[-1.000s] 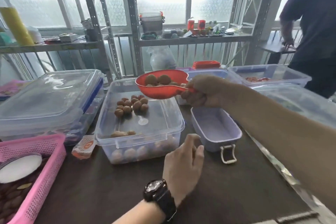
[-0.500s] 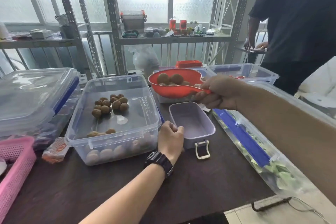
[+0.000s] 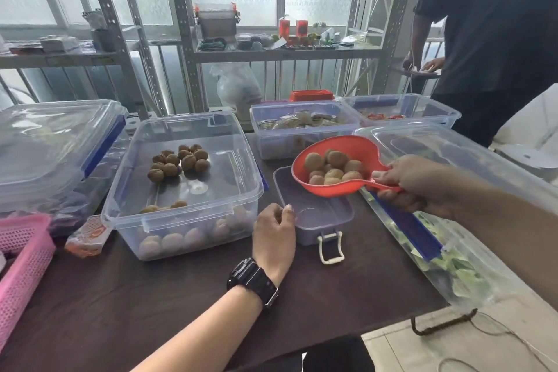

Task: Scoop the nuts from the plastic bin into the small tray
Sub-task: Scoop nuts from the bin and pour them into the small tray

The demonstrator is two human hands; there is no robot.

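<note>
My right hand (image 3: 413, 183) grips the handle of a red scoop (image 3: 356, 148) filled with several walnuts (image 3: 333, 166). The scoop hovers over the far half of the small lavender tray (image 3: 324, 220), tilted slightly toward it. The tray looks empty and has a white latch at its near end. My left hand (image 3: 273, 234), with a black watch on the wrist, holds the tray's left rim with curled fingers. Left of the tray stands the clear plastic bin (image 3: 184, 220), with more walnuts (image 3: 178, 161) inside it.
A pink basket (image 3: 21, 257) sits at the near left. Clear lidded bins (image 3: 45, 145) stand left, and more bins (image 3: 302, 136) behind and right (image 3: 453, 220). A person in dark clothes (image 3: 498, 39) stands at the far right. Metal shelving (image 3: 187, 39) lines the back.
My right hand has carried the loaded scoop from above the bin rightward and down over the tray. My left hand has moved forward and taken hold of the tray's left rim.
</note>
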